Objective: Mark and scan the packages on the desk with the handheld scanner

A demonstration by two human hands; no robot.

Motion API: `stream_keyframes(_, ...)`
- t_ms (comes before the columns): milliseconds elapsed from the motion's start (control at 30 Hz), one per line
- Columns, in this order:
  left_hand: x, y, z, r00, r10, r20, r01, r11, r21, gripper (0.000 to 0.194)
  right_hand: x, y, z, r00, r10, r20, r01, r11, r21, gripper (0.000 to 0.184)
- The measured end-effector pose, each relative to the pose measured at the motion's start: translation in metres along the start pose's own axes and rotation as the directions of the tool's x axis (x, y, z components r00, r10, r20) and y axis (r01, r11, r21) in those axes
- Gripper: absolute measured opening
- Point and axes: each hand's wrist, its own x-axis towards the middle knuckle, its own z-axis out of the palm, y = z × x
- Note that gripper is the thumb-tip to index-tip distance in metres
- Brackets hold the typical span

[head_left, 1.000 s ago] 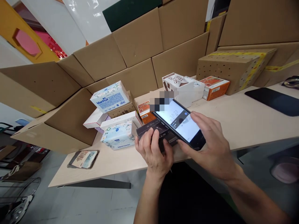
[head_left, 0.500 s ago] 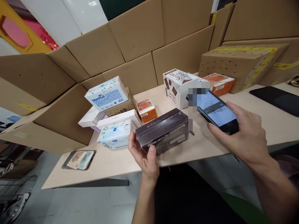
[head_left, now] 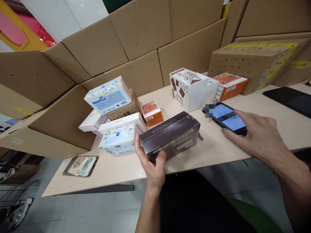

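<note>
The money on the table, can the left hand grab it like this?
Probably not, because the left hand is holding the dark box. The way across the table to the money looks free, though.

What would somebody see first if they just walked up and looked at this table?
Probably the big dark, shiny box in the left hand, right at the front. Next, the phone with its glowing screen, held by the right hand. Then maybe the blue-and-white Manhua pack, sitting up on a brown box toward the left.
</note>
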Motion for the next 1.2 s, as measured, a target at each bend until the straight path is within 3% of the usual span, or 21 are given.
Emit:
stream_keyframes(133, -0.001, 0.0, 0.0, 1.0, 0.016, -0.01, -0.016, 0.999, -0.029, 0.09, -0.001, 0.0, -0.002, 0.997, 0.005, 0.075, 0.0, 0.997, -0.073, 0.068)
stream_keyframes(233, -0.002, 0.0, 0.0, 0.999, 0.046, -0.022, -0.048, 0.996, -0.079, 0.084, 0.004, -0.023, -0.024, 0.988, -0.153, 0.022, 0.152, 0.987, 0.046, 0.069)
stream_keyframes(300, -0.002, 0.0, 0.0, 0.997, 0.078, -0.029, -0.081, 0.99, -0.113, 0.082, 0.009, -0.048, -0.043, 0.957, -0.289, 0.037, 0.269, 0.927, 0.262, 0.071)
stream_keyframes(400, -0.004, 0.0, -0.002, 0.99, 0.139, -0.032, -0.142, 0.981, -0.131, 0.082, 0.019, -0.083, -0.063, 0.877, -0.448, 0.175, 0.28, 0.771, 0.572, 0.076)
stream_keyframes(500, -0.007, -0.002, -0.006, 0.977, 0.21, -0.036, -0.212, 0.974, -0.079, 0.082, 0.031, -0.1, -0.066, 0.809, -0.559, 0.181, 0.346, 0.702, 0.622, 0.08)
stream_keyframes(633, -0.012, -0.005, -0.009, 0.961, 0.275, -0.016, -0.276, 0.96, -0.044, 0.083, 0.042, -0.102, -0.062, 0.767, -0.629, 0.129, 0.428, 0.65, 0.628, 0.071)
stream_keyframes(700, -0.011, -0.006, -0.008, 0.959, 0.282, -0.033, -0.284, 0.957, -0.062, 0.082, 0.043, -0.101, -0.065, 0.78, -0.614, 0.12, 0.41, 0.647, 0.643, 0.063)
stream_keyframes(767, -0.007, -0.008, -0.004, 0.95, 0.297, -0.101, -0.304, 0.95, -0.07, 0.078, 0.042, -0.1, -0.069, 0.84, -0.531, 0.116, 0.342, 0.682, 0.646, 0.057)
stream_keyframes(867, 0.0, -0.01, 0.0, 0.94, 0.275, -0.199, -0.298, 0.95, -0.096, 0.071, 0.049, -0.105, -0.073, 0.953, -0.289, 0.093, 0.158, 0.734, 0.661, 0.056)
stream_keyframes(933, 0.003, -0.011, 0.002, 0.963, 0.192, -0.191, -0.22, 0.966, -0.138, 0.065, 0.066, -0.112, -0.07, 0.989, -0.133, 0.066, 0.054, 0.737, 0.674, 0.059)
stream_keyframes(1000, 0.004, -0.011, 0.003, 0.983, 0.115, -0.145, -0.14, 0.974, -0.179, 0.061, 0.093, -0.125, -0.062, 0.999, -0.046, 0.025, 0.019, 0.762, 0.647, 0.063)
stream_keyframes(1100, 0.003, -0.01, 0.003, 0.991, 0.086, -0.104, -0.105, 0.977, -0.188, 0.059, 0.139, -0.151, -0.036, 0.997, -0.076, -0.028, 0.079, 0.845, 0.529, 0.062)
stream_keyframes(1200, 0.003, -0.009, 0.003, 0.995, 0.048, -0.088, -0.06, 0.988, -0.142, 0.056, 0.173, -0.179, 0.0, 0.99, -0.087, 0.109, 0.026, 0.885, 0.465, 0.061)
